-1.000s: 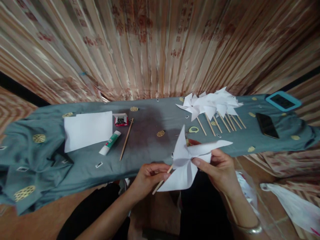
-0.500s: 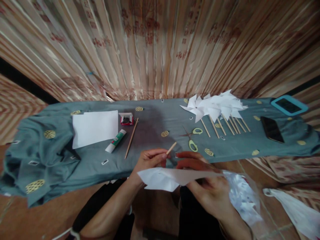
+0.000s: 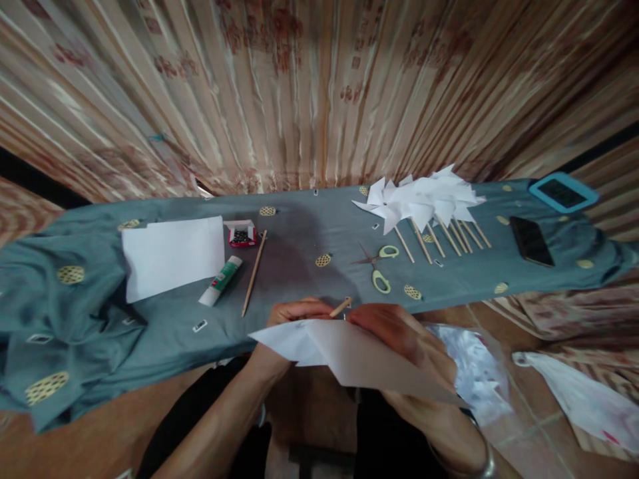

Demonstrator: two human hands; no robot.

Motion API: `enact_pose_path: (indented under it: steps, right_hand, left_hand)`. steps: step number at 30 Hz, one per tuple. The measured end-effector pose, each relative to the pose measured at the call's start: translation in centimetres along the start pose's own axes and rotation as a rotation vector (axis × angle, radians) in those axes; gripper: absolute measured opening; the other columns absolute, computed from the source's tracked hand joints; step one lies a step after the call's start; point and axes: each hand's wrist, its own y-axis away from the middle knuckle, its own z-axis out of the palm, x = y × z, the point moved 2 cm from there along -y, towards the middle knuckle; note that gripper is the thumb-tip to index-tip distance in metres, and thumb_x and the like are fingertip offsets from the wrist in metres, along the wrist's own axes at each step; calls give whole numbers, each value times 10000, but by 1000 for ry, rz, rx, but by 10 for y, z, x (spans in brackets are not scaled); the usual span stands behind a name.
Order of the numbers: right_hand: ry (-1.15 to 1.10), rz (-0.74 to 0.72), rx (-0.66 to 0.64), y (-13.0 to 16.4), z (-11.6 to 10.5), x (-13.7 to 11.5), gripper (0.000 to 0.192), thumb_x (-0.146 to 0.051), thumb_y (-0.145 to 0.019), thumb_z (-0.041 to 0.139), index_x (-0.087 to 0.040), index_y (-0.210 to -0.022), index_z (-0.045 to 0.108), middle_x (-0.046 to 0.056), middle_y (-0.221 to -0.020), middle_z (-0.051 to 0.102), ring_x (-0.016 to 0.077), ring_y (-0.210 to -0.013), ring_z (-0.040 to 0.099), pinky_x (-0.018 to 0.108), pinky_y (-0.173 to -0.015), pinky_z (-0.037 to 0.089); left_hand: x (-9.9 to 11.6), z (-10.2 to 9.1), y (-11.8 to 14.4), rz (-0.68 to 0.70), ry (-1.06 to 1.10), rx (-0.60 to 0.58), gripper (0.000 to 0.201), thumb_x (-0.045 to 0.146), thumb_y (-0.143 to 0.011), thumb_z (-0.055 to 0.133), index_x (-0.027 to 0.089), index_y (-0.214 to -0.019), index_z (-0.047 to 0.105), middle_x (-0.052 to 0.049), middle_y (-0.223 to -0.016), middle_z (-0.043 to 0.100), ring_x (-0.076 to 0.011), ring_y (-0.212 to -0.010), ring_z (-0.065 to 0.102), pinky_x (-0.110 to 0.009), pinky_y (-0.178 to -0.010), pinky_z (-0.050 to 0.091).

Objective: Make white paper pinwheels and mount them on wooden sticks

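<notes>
Just past the table's near edge, my left hand (image 3: 299,310) is closed around a wooden stick (image 3: 341,307), whose end sticks out to the right. A white paper pinwheel (image 3: 329,342) lies across the front of both hands and hides part of their fingers. Behind its right side, my right hand (image 3: 394,329) is closed on the paper, with its fingertips close to the stick's end. Whether the stick and pinwheel are joined cannot be seen. Beyond my right hand lie scissors (image 3: 378,266) with light green handles, blades spread apart.
On the cloth-covered table (image 3: 299,266) are paper sheets (image 3: 174,256), a glue stick (image 3: 220,281), a red box of small dark pieces (image 3: 242,234) and a pencil-like stick (image 3: 254,273). Finished pinwheels (image 3: 424,203), a phone (image 3: 531,241) and a blue-framed device (image 3: 563,192) lie right. Plastic bags (image 3: 472,372) sit below.
The pinwheel has tilted so that more of its face shows, and its right part has dropped lower. My right hand has turned with it. The camera view has shifted slightly.
</notes>
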Motion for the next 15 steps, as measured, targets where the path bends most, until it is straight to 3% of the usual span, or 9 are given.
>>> enact_pose_path:
  steps: [6, 15]
  right_hand:
    - [-22, 18, 28, -3, -2, 2, 423, -127, -887, 599, -174, -1303, 536, 90, -1041, 717, 212, -951, 683, 343, -807, 577]
    - [-12, 62, -19, -5, -4, -1, 416, -130, -912, 541, -223, -1317, 517, 76, -1054, 724, 216, -985, 692, 372, -820, 584]
  left_hand:
    - [2, -3, 2, 47, -64, -27, 254, 395, -563, 851, 178, -686, 808, -99, -741, 735, -204, -694, 639, -273, -624, 493]
    - [3, 1, 4, 6, -62, 8, 127, 291, -620, 810, 179, -680, 806, -63, -712, 720, -180, -674, 624, -249, -623, 473]
